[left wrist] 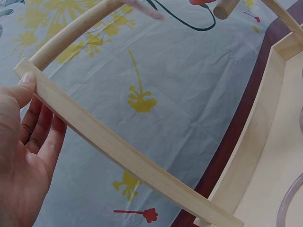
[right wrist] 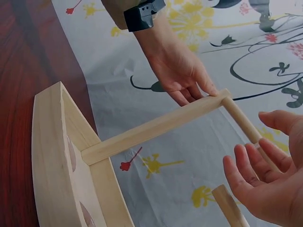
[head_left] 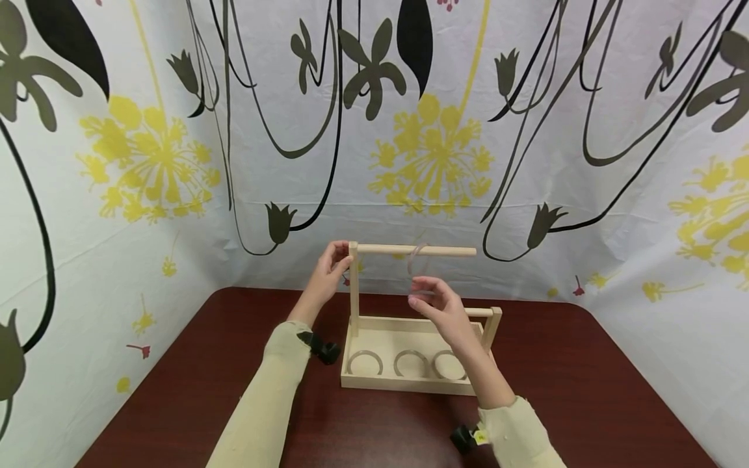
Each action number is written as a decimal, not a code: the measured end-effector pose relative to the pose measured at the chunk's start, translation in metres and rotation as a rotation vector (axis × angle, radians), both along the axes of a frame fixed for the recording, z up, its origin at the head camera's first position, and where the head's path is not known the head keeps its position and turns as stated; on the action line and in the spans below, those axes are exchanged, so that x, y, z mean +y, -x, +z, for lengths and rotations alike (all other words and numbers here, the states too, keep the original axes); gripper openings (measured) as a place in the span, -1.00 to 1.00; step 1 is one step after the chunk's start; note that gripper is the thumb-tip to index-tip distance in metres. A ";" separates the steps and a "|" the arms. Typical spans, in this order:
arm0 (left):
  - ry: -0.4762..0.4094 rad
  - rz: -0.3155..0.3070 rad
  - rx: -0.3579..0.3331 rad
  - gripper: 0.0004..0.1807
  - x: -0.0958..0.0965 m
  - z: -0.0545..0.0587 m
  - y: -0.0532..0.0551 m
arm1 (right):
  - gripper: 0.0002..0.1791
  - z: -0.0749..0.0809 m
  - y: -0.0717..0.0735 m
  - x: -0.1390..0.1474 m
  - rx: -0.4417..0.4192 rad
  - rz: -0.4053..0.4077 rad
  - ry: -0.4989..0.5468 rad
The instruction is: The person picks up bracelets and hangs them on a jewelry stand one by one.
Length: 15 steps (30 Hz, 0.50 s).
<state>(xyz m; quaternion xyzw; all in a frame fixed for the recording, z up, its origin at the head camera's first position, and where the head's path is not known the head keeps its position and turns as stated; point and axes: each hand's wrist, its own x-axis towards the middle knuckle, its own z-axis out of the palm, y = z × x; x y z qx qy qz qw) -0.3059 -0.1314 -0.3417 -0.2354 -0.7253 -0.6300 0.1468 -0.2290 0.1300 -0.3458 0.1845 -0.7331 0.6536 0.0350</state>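
Observation:
A wooden stand has a tall post [head_left: 354, 286] with a long dowel [head_left: 450, 251] reaching right from its top. My left hand [head_left: 328, 276] grips the post's top end, thumb on one face and fingers behind, as the left wrist view shows. A thin pale ring [head_left: 411, 261] hangs around the dowel near its middle, blurred. Just below the ring is my right hand [head_left: 446, 313], its fingers loosely bent and apart from the thumb, holding nothing. In the right wrist view, the right hand's fingers [right wrist: 241, 172] overlap the dowel.
Several similar rings, one a ring [head_left: 411, 353] at the middle, lie in the stand's shallow tray [head_left: 404, 385]. A shorter post [head_left: 493, 328] with a lower dowel [head_left: 476, 312] stands at its right end. The dark red table [head_left: 234, 364] meets a patterned cloth [head_left: 363, 182] behind.

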 end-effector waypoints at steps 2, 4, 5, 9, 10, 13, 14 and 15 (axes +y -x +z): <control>0.009 0.003 0.003 -0.66 0.000 0.000 -0.001 | -0.51 -0.001 0.000 -0.002 0.013 0.017 0.001; 0.013 0.004 0.007 -0.66 -0.001 0.000 -0.002 | -0.52 -0.003 -0.001 -0.003 0.024 0.036 -0.003; 0.014 0.005 0.009 -0.66 0.000 0.000 -0.002 | -0.52 -0.003 -0.001 -0.004 0.030 0.047 -0.003; 0.011 0.008 0.010 -0.66 0.000 0.001 -0.002 | -0.54 -0.007 -0.001 -0.007 0.058 0.105 -0.005; 0.012 0.007 0.009 -0.66 0.000 0.001 -0.002 | -0.55 -0.008 -0.002 -0.008 0.065 0.122 -0.002; 0.002 0.007 0.003 -0.66 0.000 0.001 -0.001 | -0.57 -0.011 -0.001 -0.010 0.089 0.156 -0.007; 0.002 0.009 0.003 -0.67 0.000 0.001 -0.001 | -0.58 -0.012 0.000 -0.010 0.094 0.163 -0.009; -0.002 0.008 0.005 -0.67 0.001 0.001 0.000 | -0.58 -0.013 0.000 -0.011 0.102 0.170 -0.012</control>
